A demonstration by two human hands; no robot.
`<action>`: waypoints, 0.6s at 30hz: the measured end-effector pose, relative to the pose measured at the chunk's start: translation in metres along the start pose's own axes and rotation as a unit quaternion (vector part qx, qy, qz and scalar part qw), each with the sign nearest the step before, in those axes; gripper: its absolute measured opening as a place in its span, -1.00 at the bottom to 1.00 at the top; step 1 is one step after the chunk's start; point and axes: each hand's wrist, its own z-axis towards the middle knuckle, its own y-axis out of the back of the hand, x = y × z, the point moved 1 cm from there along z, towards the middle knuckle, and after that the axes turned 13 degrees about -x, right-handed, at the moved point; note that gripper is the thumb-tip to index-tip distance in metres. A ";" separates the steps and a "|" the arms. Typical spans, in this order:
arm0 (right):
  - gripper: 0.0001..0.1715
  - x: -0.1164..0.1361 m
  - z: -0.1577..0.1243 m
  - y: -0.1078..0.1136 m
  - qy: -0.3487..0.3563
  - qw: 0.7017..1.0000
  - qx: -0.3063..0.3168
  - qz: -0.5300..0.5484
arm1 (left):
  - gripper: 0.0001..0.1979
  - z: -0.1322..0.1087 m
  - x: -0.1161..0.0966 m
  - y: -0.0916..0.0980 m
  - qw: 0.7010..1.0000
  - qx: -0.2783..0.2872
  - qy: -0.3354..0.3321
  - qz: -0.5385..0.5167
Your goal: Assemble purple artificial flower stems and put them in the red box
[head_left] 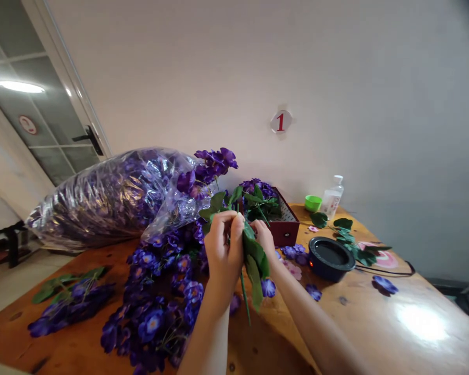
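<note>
My left hand [224,242] is closed, thumb and fingers pinching the green stem of an artificial flower spray [218,162]. Its purple blooms stand above the hand, and the stem's lower end points down toward the table. Close beside it, my right hand [263,238] is closed around the green artificial leaves [255,260] on the stem; its fingertips are partly hidden behind them. Loose purple artificial flowers [152,317] lie in a heap to the left of my forearms. A smaller spray [76,302] with leaves rests farther left.
A clear plastic bag [97,200] full of purple flowers lies at the back left. Behind my hands, a dark red box [287,234] holds flower sprays. A round dark pot [331,259] with a lit red light, a green cup [313,202] and a bottle [332,198] stand right on the wooden table [375,333].
</note>
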 end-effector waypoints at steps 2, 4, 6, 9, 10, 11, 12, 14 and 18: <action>-0.77 -0.009 0.003 0.011 -0.026 0.999 -0.020 0.009 | -0.90 0.001 0.003 0.000 1.000 -0.003 0.004 0.005; -0.74 -0.014 0.006 0.020 -0.060 0.997 -0.048 0.027 | -0.89 0.001 0.005 0.000 1.000 -0.006 0.010 0.009; -0.73 -0.017 0.008 0.026 -0.096 0.991 -0.076 0.046 | -0.88 0.002 0.006 0.001 1.000 -0.010 0.013 0.008; -0.71 -0.017 0.009 0.028 -0.128 0.986 -0.079 0.074 | -0.86 0.004 0.007 0.002 1.000 -0.013 0.019 0.011; -0.69 -0.016 0.009 0.027 -0.137 0.984 -0.071 0.086 | -0.86 0.004 0.008 0.003 1.000 -0.014 0.020 0.013; -0.68 -0.016 0.009 0.027 -0.147 0.982 -0.062 0.098 | -0.85 0.005 0.008 0.003 1.000 -0.016 0.021 0.016; -0.67 -0.015 0.008 0.026 -0.157 0.980 -0.056 0.112 | -0.85 0.006 0.009 0.004 0.999 -0.017 0.022 0.019; -0.68 -0.014 0.006 0.027 -0.174 0.974 -0.054 0.136 | -0.85 0.007 0.010 0.004 0.999 -0.016 0.025 0.027; -0.68 -0.010 0.002 0.033 -0.168 0.971 -0.060 0.160 | -0.84 0.009 0.011 0.006 0.999 -0.008 0.015 0.043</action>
